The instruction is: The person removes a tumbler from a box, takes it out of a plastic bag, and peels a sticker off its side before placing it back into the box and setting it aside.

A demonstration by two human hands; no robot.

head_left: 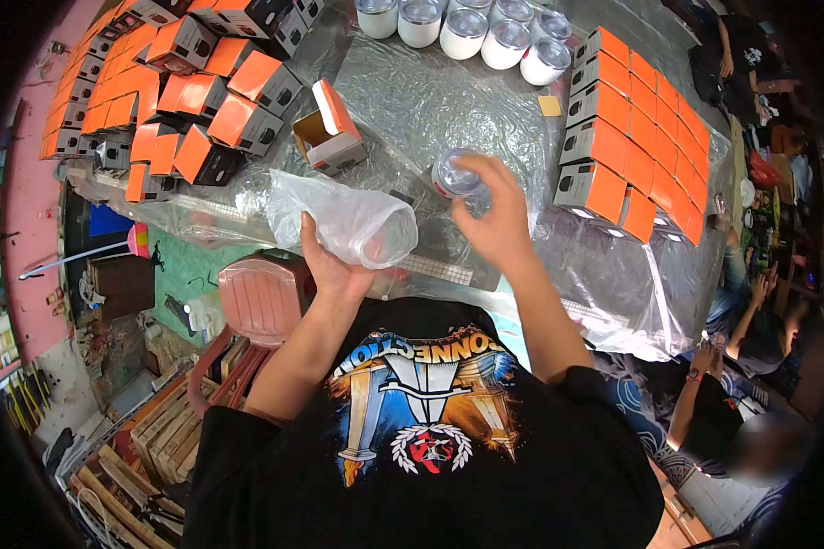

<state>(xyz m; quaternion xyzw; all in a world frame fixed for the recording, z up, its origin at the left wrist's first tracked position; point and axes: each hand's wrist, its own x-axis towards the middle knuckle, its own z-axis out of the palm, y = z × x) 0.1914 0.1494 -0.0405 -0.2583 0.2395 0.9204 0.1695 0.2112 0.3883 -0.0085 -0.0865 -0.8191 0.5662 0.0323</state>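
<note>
My left hand [334,265] holds a clear plastic bag [343,220], its round mouth facing right. My right hand [496,209] is at the side of a cup [458,172] with a clear lid, thumb and fingers spread in a curve around its right edge; whether they touch it is hard to tell. Left of the cup, an orange and white box [334,137] stands with its flap up, just beyond the bag. A small dark item [401,197] lies behind the bag's mouth.
Stacked orange boxes [645,137] stand at the right, with more piled boxes [215,101] at the left. White lidded cups [464,32] line the far edge. A plastic sheet covers the table [384,101]. A red chair [264,297] stands left; other people sit at the right.
</note>
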